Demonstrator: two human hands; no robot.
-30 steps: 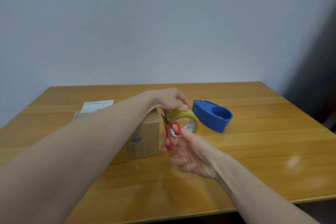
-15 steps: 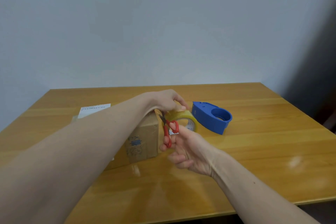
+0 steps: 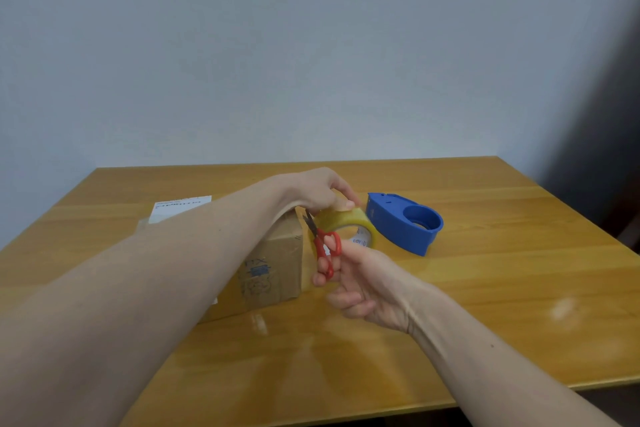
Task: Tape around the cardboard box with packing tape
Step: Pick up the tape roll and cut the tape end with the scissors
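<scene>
Wooden table: glossy top, near edge closest to me, wall behind its far edge.

My right hand: nearest item above the table, palm turned left. Thumb and a finger are through the red loops of the scissors, so it is closed on them; remaining fingers curled loosely below.

Scissors: small, red handles, dark blades pointing up and slightly left, tips at the gap between box and tape roll. I cannot tell whether the blades are parted.

Cardboard box: brown, resting on the table left of centre, mostly hidden under my left forearm. Near right face shows a blue printed mark. A white label lies on its far top.

Packing tape roll: yellowish clear tape, standing on edge just beside the box's upper right corner, printed core visible.

My left hand: reaching across the box, fingers clamped over the top of the roll.

Blue tape dispenser: on the table just right of the roll, farther back.
</scene>
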